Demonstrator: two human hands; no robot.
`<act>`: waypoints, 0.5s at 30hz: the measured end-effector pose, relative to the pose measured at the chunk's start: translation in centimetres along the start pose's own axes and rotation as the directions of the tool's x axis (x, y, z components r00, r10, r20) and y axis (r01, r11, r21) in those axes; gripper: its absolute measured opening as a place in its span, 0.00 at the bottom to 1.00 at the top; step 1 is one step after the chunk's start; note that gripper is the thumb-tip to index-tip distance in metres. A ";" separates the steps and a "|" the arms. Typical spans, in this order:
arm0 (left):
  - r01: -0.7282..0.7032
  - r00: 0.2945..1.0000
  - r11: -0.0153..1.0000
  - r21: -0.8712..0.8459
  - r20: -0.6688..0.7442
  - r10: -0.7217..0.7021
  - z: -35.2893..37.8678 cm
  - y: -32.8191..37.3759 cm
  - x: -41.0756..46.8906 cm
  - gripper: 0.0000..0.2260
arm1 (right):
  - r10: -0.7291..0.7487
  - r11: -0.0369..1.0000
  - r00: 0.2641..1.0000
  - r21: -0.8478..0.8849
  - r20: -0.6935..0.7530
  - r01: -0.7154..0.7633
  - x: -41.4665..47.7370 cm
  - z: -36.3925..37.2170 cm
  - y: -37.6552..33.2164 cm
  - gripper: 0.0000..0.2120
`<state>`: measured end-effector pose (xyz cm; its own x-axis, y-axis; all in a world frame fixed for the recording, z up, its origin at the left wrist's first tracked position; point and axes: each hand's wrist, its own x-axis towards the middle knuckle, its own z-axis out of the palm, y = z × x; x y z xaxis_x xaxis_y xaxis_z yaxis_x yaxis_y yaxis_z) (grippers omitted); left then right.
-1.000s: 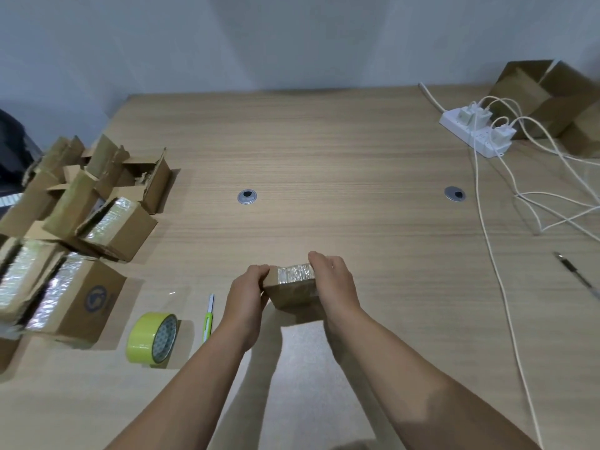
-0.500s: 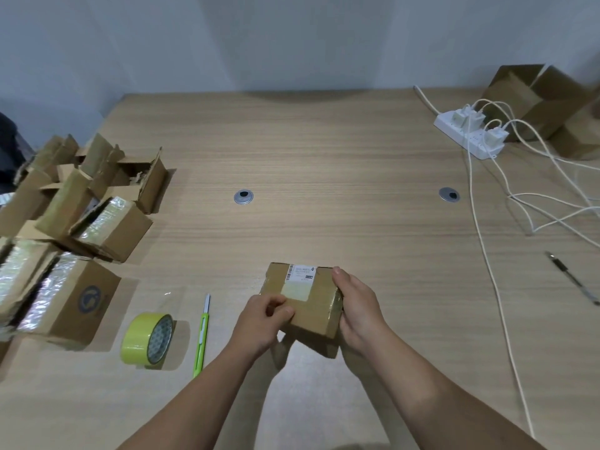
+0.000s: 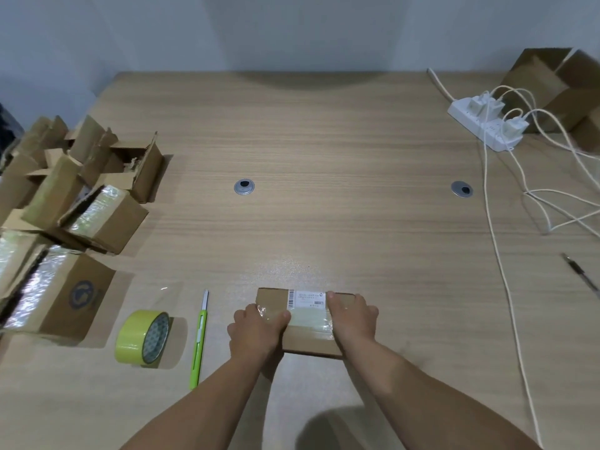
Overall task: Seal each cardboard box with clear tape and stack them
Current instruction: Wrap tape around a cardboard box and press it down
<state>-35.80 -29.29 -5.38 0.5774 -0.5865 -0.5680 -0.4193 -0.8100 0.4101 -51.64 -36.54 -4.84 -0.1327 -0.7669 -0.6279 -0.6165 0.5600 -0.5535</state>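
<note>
A pale wood-grain bench (image 3: 324, 141) fills the view, its far edge meeting a plain grey-blue wall (image 3: 292, 27). The middle and far part of the bench is open, broken only by two round metal cable ports (image 3: 244, 187) set flush in the surface. At the middle of the near edge lies the cardboard box (image 3: 308, 339), flat on the bench, with a white label (image 3: 306, 298) and a strip of clear tape (image 3: 308, 319) across its top. The left hand (image 3: 256, 332) grips the box's left end, thumb laid over the tape; the right hand (image 3: 352, 319) wraps its right end, fingers curled over the top and far corner. Just left of the hands a green cutter (image 3: 199, 339) lies lengthwise, and beside it a yellow-green tape roll (image 3: 143, 341) stands on edge. A heap of open and taped boxes (image 3: 81, 206) crowds the left edge. In the far right corner sit brown cartons (image 3: 558, 82) and a white power strip (image 3: 483, 125), whose cables (image 3: 496, 254) trail down the right side toward the near edge. A dark pen (image 3: 581, 276) lies at the right edge.
</note>
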 end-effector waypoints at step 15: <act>-0.076 0.990 0.982 -0.171 -0.128 0.054 0.3 -2.5 0.6 0.10 | -0.163 0.984 0.985 0.063 -0.048 0.166 0.5 -1.0 4.5 0.21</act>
<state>-34.59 -27.63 -6.99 0.6386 -0.6248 -0.4492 -0.3356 -0.7515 0.5680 -55.25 -34.69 -7.11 -0.0673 -0.8622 -0.5020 -0.5798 0.4432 -0.6836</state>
